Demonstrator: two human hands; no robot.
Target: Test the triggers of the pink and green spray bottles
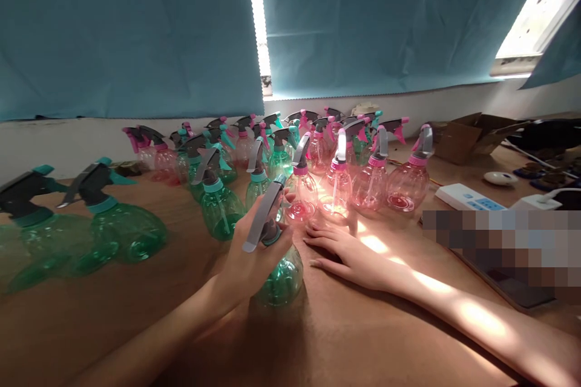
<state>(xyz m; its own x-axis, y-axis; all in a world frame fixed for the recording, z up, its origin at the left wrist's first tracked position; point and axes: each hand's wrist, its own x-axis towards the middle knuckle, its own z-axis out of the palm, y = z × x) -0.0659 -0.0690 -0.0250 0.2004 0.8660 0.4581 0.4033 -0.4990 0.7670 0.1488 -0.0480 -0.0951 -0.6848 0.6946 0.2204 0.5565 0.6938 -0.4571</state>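
Note:
My left hand [254, 254] is wrapped round the neck of a green spray bottle [282, 281] with a grey and black trigger head, at the middle of the table. To its right, my right hand [347, 254] lies on the tabletop, palm down with fingers spread, holding nothing. Just beyond its fingertips stand a pink spray bottle [300, 193] and a sunlit pink one [336, 190]. Another green bottle [221, 208] stands behind my left hand.
Several pink and green spray bottles crowd the back of the brown table [354, 338]. Green bottles [129, 233] stand at the left. On the right are a cardboard box [463, 139], a white power strip [467, 198], a white mouse [500, 178] and a dark flat object [508, 281].

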